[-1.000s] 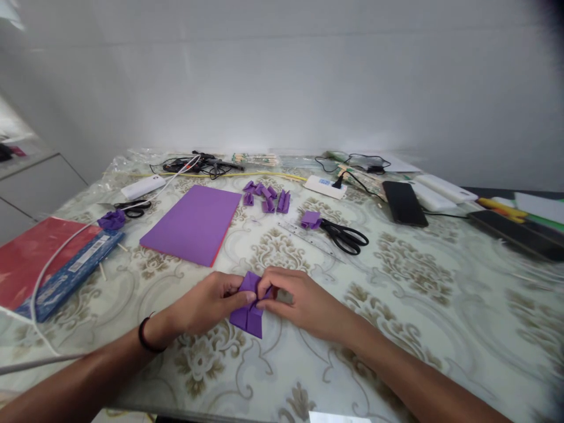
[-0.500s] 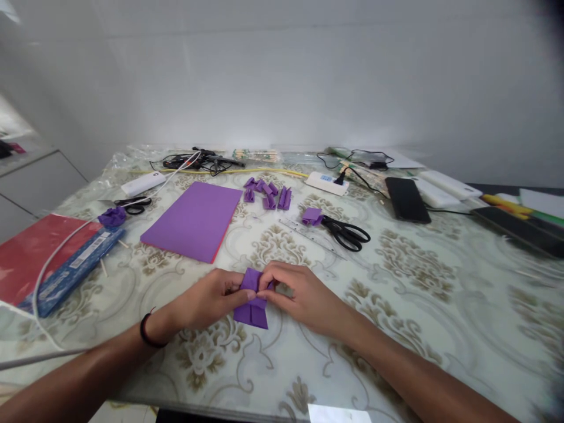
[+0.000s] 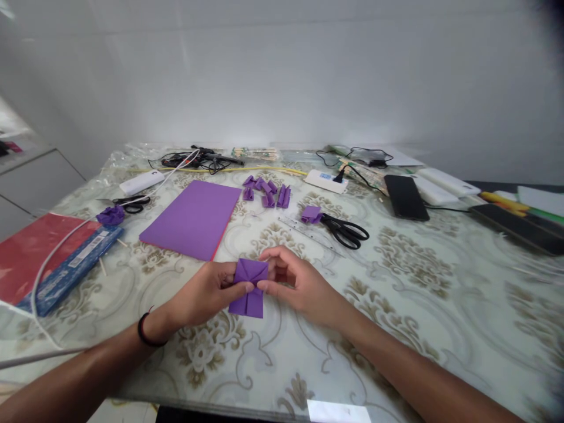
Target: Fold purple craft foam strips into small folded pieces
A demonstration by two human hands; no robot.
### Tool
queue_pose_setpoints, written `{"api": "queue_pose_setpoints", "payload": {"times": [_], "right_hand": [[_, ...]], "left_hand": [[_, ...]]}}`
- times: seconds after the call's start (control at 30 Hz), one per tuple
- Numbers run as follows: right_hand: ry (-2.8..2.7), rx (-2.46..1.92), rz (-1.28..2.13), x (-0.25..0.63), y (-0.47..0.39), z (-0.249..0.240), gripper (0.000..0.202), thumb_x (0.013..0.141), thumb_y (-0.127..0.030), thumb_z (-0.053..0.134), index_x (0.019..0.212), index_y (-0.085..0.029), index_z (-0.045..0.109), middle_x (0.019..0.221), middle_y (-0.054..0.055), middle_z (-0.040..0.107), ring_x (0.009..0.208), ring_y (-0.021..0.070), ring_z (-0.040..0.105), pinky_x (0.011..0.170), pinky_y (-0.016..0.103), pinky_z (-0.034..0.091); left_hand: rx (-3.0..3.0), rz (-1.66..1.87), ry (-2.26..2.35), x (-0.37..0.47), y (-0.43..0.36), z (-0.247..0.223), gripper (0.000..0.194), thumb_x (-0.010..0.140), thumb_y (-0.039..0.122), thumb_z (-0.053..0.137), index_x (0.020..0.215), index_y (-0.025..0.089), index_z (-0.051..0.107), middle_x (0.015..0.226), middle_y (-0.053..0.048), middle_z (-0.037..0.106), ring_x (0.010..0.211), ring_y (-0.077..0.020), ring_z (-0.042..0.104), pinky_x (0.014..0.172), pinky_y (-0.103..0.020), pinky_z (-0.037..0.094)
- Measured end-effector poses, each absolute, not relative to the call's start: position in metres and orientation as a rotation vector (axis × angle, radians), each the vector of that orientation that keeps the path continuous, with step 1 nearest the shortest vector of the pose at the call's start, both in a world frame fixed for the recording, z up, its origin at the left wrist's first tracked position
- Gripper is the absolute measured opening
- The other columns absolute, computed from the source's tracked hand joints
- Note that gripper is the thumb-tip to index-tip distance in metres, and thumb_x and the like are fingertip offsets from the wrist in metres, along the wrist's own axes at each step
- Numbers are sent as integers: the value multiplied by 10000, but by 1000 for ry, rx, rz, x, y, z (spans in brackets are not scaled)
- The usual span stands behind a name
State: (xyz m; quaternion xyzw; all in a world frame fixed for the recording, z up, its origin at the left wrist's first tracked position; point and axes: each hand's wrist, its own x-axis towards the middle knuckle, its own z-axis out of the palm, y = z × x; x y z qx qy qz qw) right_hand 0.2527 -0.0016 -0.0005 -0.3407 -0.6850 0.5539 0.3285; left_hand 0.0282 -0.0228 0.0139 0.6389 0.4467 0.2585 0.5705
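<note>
A creased piece of purple paper (image 3: pixel 250 271) is held upright above the patterned table, near its front middle. My left hand (image 3: pixel 218 294) grips its left side, thumb in front and fingers behind. On the right edge, my right hand (image 3: pixel 291 282) pinches the paper between thumb and curled fingers. Several small folded purple pieces (image 3: pixel 268 192) lie beyond my hands. A stack of purple sheets (image 3: pixel 194 217), with red showing at its edge, rests to the left. Black-handled scissors (image 3: pixel 346 231) lie to the right, a folded purple piece (image 3: pixel 311 214) at their blades.
A clear ruler (image 3: pixel 308 236) lies beside the scissors. Farther back are a white power strip (image 3: pixel 326 181) and tangled black cables (image 3: pixel 202 160). A phone (image 3: pixel 406 197) is at the right. A red and blue packet (image 3: pixel 70 264) sits at the left under a white cable.
The purple paper has been turned to face the camera, and its upper part now shows flat with diagonal creases. My right-hand fingers have moved up and behind its right edge.
</note>
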Motion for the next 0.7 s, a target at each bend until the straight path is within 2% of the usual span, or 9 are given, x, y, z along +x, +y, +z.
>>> {"api": "queue_pose_setpoints", "payload": {"times": [0.07, 0.17, 0.37, 0.53, 0.7], "right_hand": [[-1816, -900, 1505, 252, -1, -2, 205, 911, -370, 707, 932, -204, 589, 804, -13, 597, 766, 164, 588, 740, 294, 492], [-1898, -928, 1513, 250, -1, 0, 306, 914, -385, 686, 726, -194, 538, 724, -15, 568, 699, 151, 534, 676, 279, 444], [-1945, -971, 1480, 249, -3, 4, 293, 940, -382, 640, 727, -189, 580, 684, -10, 606, 640, 144, 522, 619, 268, 401], [-1897, -940, 1551, 250, -4, 3, 324, 948, -415, 635, 721, -188, 590, 689, 2, 636, 651, 149, 551, 640, 272, 417], [-1838, -903, 1629, 250, -2, 0, 365, 917, -476, 690, 722, -178, 607, 687, 11, 647, 657, 155, 578, 645, 272, 434]], "left_hand": [[1510, 664, 1064, 27, -22, 13, 261, 949, 381, 638, 936, 136, 727, 824, -25, 667, 718, -142, 555, 635, -231, 434], [1502, 711, 1044, 27, -22, 13, 262, 943, 382, 655, 961, 137, 748, 889, -50, 719, 794, -173, 612, 697, -256, 480], [1442, 707, 999, 28, -23, 16, 229, 935, 348, 669, 949, 137, 758, 882, -48, 743, 779, -167, 632, 676, -243, 474], [1389, 698, 969, 29, -23, 16, 218, 932, 345, 676, 959, 146, 760, 893, -53, 763, 801, -180, 664, 698, -255, 484], [1347, 668, 942, 30, -24, 15, 216, 916, 338, 686, 936, 131, 744, 835, -52, 739, 732, -160, 639, 644, -241, 454]]}}
